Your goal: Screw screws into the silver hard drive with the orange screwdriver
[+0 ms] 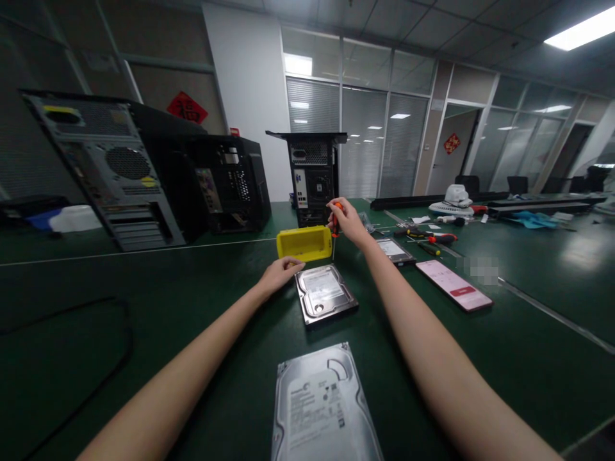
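Note:
A silver hard drive [327, 291] lies flat on the green table in front of me. At its far left corner is my left hand [279, 274], its thumb and fingers closed on the edge. My right hand [346, 221] grips the orange-and-black handle of a screwdriver [337, 225], which is held upright. The thin shaft points down near the drive's far right corner; I cannot tell whether the tip touches it. Just behind the drive stands a yellow plastic tray [304, 244]. A second, larger-looking hard drive [319, 403] lies closest to me.
Computer cases [129, 173] stand at the back left, another case [314, 173] behind the tray. Right of my right forearm are a third drive [396, 251], a phone [454, 285] and pliers [442, 239]. A black cable [127, 326] lies at left.

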`<action>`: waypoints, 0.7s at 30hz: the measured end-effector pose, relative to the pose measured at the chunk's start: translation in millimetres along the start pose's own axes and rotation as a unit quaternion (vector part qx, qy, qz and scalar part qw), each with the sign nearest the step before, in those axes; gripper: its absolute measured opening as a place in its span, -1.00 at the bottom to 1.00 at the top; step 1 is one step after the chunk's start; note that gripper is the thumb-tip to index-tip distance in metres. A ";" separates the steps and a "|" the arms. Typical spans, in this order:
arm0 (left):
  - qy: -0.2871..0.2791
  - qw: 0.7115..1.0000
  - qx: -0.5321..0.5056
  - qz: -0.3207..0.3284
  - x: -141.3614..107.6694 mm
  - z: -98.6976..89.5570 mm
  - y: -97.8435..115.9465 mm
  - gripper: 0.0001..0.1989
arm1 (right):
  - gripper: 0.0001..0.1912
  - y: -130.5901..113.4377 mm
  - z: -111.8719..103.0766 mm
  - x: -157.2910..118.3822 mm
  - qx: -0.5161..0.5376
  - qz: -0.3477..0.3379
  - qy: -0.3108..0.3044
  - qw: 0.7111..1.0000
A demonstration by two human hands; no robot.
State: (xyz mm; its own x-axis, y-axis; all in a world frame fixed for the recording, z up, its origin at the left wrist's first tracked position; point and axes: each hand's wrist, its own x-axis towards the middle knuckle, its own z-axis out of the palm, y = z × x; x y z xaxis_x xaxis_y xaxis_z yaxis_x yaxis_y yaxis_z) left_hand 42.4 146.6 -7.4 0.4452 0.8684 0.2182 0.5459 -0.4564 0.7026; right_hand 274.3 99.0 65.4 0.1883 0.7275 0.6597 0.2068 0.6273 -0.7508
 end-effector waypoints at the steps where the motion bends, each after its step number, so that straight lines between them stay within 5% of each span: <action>1: -0.006 1.000 0.004 0.007 0.1 0.2 -2.1 -0.40 | -0.77 -0.1 -0.4 -0.1 -0.002 0.002 0.000 1.000; 21: -0.069 0.995 -0.063 0.046 5.5 5.6 -5.6 -0.36 | -0.80 -4.5 -1.3 0.3 -0.022 -0.008 0.001 1.000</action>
State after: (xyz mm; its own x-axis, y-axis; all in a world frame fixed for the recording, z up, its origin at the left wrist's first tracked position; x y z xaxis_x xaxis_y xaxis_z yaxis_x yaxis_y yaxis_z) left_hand 45.8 152.8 -13.9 0.5873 0.7852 0.1963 0.4091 -0.4973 0.7651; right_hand 274.7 96.1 69.0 0.1874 0.7172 0.6712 0.2513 0.6256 -0.7386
